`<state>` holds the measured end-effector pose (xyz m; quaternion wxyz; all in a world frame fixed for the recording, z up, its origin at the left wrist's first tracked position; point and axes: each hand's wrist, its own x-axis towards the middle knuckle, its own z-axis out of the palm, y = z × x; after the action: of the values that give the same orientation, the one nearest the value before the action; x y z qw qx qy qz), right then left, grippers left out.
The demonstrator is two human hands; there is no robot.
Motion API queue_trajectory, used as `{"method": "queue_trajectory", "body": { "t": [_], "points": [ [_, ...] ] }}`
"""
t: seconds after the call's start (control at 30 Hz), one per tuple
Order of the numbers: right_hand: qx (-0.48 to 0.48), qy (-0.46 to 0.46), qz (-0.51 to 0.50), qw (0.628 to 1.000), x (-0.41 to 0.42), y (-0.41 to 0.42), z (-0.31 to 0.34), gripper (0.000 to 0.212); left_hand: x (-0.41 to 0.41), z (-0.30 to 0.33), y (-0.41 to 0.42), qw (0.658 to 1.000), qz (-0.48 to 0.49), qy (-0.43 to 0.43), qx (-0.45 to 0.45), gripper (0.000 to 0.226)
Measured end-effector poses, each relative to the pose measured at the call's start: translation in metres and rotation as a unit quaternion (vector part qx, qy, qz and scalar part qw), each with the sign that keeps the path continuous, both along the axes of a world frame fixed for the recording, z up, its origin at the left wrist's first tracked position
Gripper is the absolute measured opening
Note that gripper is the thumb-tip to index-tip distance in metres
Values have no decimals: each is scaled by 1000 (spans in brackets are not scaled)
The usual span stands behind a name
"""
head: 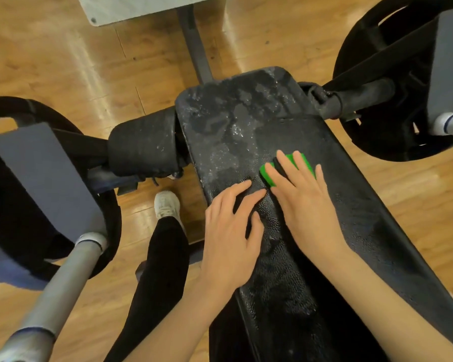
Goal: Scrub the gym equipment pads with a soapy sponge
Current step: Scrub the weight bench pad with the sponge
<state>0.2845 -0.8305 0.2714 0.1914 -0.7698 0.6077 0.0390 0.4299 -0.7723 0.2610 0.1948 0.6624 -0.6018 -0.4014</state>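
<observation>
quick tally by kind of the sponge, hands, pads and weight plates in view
green sponge: 1
hands: 2, left hand, right hand
pads: 2, bench pad, roller pad
weight plates: 2
total: 7

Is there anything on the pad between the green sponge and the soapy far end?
Nothing visible: the black textured pad lies bare ahead of the green sponge under the right hand.

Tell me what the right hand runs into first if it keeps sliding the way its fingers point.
Probably nothing solid: the right hand, pressing the green sponge, points up the bench pad across its soapy patch.
</observation>
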Motion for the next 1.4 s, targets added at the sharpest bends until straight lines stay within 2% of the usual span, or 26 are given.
{"method": "queue_trajectory", "body": {
  "t": [0.23, 0.43, 0.63, 0.83, 1.0, 1.23, 1.4],
  "points": [
    [22, 21, -9, 999, 30, -86, -44, 41, 1, 2, 0, 1000, -3, 5, -5, 42],
    [13, -43, 15, 999, 5, -14, -5, 39, 2, 2, 0, 1000, -1, 5, -7, 41],
    [41, -6, 2, 999, 36, -85, -36, 41, 2, 2, 1, 1000, -6, 10, -10, 41],
    [25, -66, 43, 997, 7, -12, 0, 39, 4, 2, 1, 1000, -13, 6, -10, 41],
    [58, -27, 44, 997, 34, -72, -26, 41, 2, 2, 1, 1000, -10, 8, -3, 42],
    [25, -57, 54, 997, -4, -12, 0, 42, 3, 2, 2, 1000, -17, 7, 3, 43],
    [37, -26, 35, 998, 36, -71, -35, 41, 8, 11, 12, 1000, -21, -10, 14, 46]
  ]
}}
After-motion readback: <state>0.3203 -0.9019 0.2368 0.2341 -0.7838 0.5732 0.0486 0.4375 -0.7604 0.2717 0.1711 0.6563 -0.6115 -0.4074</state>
